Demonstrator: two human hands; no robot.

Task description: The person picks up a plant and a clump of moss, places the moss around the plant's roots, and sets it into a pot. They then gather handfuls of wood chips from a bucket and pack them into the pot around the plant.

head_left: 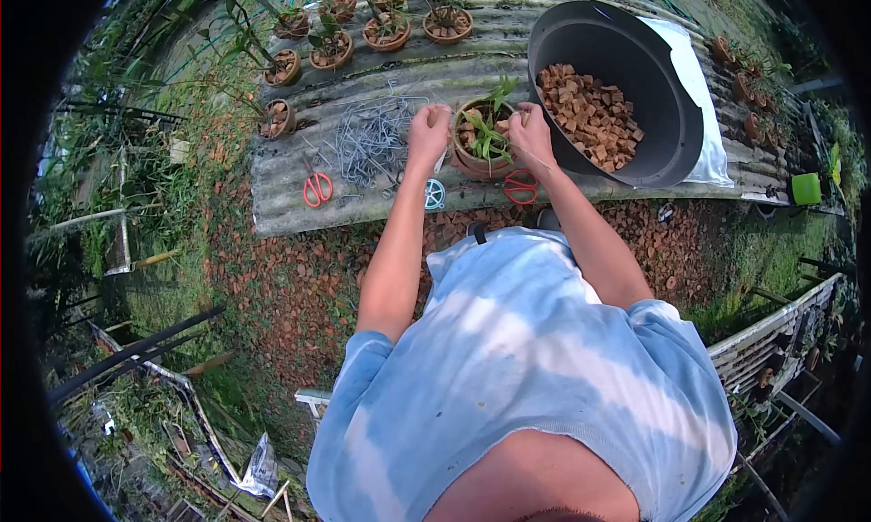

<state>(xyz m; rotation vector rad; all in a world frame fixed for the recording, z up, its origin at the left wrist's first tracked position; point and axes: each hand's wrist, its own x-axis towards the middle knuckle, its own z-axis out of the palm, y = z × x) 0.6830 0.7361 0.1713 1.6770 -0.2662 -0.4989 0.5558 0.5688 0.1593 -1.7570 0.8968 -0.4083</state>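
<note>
Potted plant (488, 139), slender green leaves (491, 146), round brown pot (482, 167)

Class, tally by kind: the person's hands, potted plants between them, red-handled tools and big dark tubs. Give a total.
Left hand: 1
Right hand: 1
Potted plant: 1
Red-handled tools: 2
Dark tub: 1
Total: 6

Potted plant (487, 143) on sheet (277, 197), near front edge. Wire heap (372, 139) left; tub (670, 96) right, chunks (590, 116) inside. Scissors (318, 189) at heap's front left. More pots (386, 38) behind.
</note>
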